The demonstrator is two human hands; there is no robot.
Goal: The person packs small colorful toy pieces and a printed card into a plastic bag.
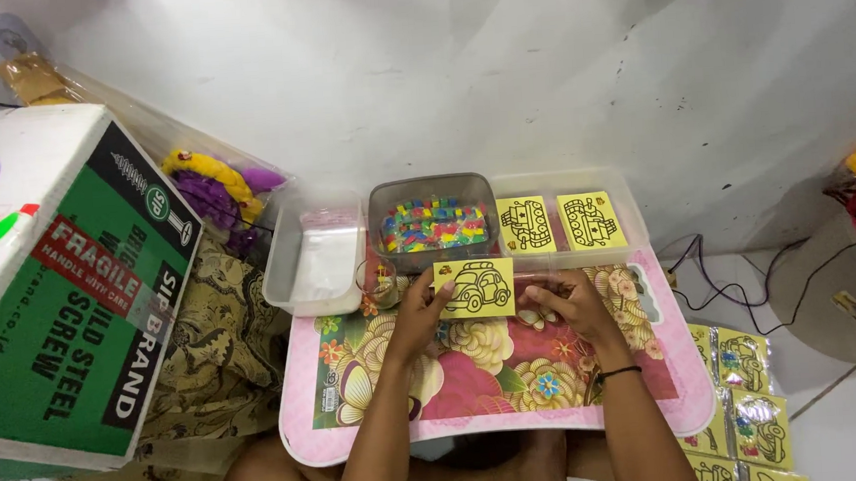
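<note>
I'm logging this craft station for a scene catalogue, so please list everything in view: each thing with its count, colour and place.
Held card: one, yellow with a black car outline, above the tray table.
Tray table: one, pink rim, floral top, over the lap.
Grey tub: one, holding multicoloured small pieces, behind the card.
Clear tub: one, holding clear bags, left of the grey tub.
Yellow cards: two, black outlines, in a clear tray on the right.
Packaged cards: several, yellow, on the floor at right.
Cardboard box: one, green and white, at left.
Patterned cloth: one, brown, beside the box.
Left hand: fingers on the card's left edge.
Right hand: at the card's right edge, black wristband.
</note>
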